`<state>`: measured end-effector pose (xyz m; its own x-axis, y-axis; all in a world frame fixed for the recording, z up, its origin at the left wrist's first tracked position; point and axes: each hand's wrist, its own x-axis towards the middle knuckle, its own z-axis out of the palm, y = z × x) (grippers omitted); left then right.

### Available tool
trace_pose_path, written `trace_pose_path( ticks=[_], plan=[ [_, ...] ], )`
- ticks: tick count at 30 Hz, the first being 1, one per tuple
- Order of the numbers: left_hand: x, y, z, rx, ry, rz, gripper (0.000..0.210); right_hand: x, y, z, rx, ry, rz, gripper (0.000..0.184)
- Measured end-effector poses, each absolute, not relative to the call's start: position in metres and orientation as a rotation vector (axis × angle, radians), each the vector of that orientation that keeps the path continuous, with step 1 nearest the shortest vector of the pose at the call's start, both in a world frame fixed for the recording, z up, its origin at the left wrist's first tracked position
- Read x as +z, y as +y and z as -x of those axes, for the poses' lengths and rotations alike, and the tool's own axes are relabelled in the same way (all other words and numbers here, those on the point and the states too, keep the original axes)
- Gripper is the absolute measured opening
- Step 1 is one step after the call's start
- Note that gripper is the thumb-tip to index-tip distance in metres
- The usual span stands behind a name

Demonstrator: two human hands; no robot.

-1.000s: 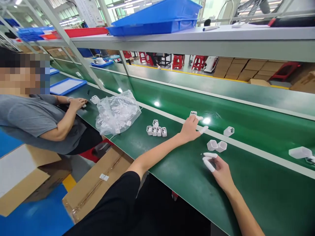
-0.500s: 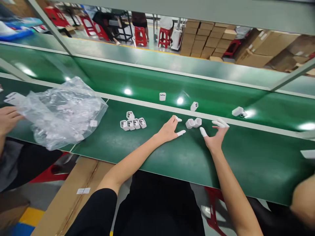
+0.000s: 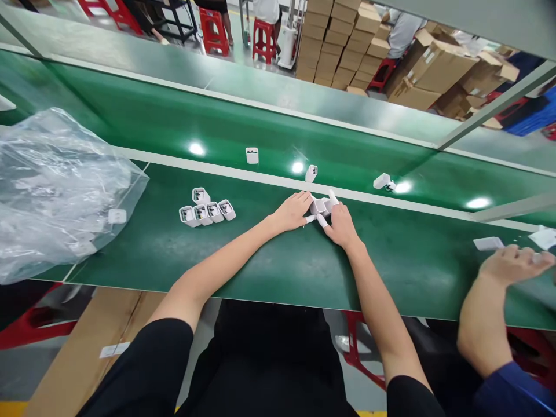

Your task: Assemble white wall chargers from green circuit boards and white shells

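Observation:
Two small white plastic housings (image 3: 319,206), hollow with open tops, stand side by side on the green work surface between my hands. My left hand (image 3: 294,212) closes on their left side, its white-capped thumb in front and fingers behind. My right hand (image 3: 341,223) grips them from the right, thumb at the front and a capped finger at the back. To the left is a cluster of white housings (image 3: 202,214), open side up, with dark parts inside.
A clear plastic bag (image 3: 65,191) of white parts fills the left. On the conveyor lie a white housing (image 3: 252,155), a second housing (image 3: 311,173) and a tipped white piece (image 3: 381,181). A co-worker's hand (image 3: 515,265) is at right beside a white part (image 3: 488,244).
My right hand has moved in from the right and closed against the two housings, and my left hand now meets their left side. The view has shifted right; a co-worker's hand appears at right.

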<state>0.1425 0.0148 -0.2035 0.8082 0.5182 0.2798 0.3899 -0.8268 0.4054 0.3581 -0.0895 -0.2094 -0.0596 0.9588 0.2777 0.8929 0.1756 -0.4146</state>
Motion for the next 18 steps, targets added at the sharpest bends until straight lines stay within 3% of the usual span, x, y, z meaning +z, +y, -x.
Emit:
trace_pose_path(
  ticks=[5,8,10,15,18],
  plan=[
    [-0.206,0.017,-0.142,0.613,0.714,-2.613,0.023,-0.207,-0.088,-0.368,0.431,-1.769,1.615,0.07],
    [-0.207,0.02,-0.144,0.656,0.729,-2.563,0.019,-0.203,-0.086,-0.374,0.583,-1.68,1.518,0.063],
    [-0.208,0.021,-0.143,0.666,0.728,-2.54,0.017,-0.201,-0.085,-0.378,0.605,-1.684,1.499,0.057],
    [-0.206,0.022,-0.141,0.647,0.716,-2.533,0.021,-0.208,-0.08,-0.384,0.575,-1.522,1.494,0.071],
    [-0.205,0.021,-0.14,0.632,0.702,-2.549,0.022,-0.213,-0.08,-0.383,0.573,-1.433,1.495,0.068]
  ],
)
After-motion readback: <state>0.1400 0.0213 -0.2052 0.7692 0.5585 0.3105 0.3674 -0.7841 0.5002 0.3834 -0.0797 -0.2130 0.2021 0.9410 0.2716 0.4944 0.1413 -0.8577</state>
